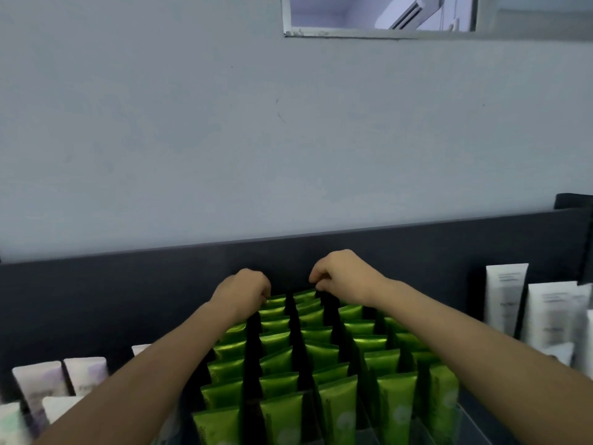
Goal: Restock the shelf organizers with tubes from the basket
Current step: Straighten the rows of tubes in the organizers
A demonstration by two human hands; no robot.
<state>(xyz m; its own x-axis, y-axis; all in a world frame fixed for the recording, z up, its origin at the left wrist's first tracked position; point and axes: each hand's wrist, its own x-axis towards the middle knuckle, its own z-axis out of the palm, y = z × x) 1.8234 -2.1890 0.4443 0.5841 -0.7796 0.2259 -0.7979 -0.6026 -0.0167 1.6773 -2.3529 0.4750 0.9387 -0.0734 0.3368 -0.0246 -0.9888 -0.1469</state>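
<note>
**GREEN TUBES IN SHELF ORGANIZER: BOTH HANDS AT THE REAR ROW**

**Item.** Green tubes, upright with crimped ends up, packed closely one behind another in about five files running front to back. Dark gaps separate the files.

**Location.** Centre of the shelf, inside a clear organizer whose wall shows at the lower right front.

**Hands.**
- The left hand is over the rear end of the left files, knuckles up and fingers curled downward. Its tips are at the top edge of the rearmost tube in the second file.
- The right hand is near it to the right, not touching it and slightly higher. Its fingers are also curled, with the tips just above the rearmost tube of the third file.
- Whether either hand actually pinches a tube cannot be told, because the fingertips are tucked under the knuckles and the frame is soft.
- Both bare forearms reach in from the lower corners, across the tops of the tubes.

**Adjacent stock.**
- Pale lilac tubes stand upright to the left, beside the left forearm.
- White tubes stand upright to the right, well apart from the hands.

**Surround.**
- A dark back panel runs the shelf's width behind all the tubes.
- Above it is a plain grey wall.
- At the top edge is a window opening, with an air-conditioning unit seen through it.
</note>
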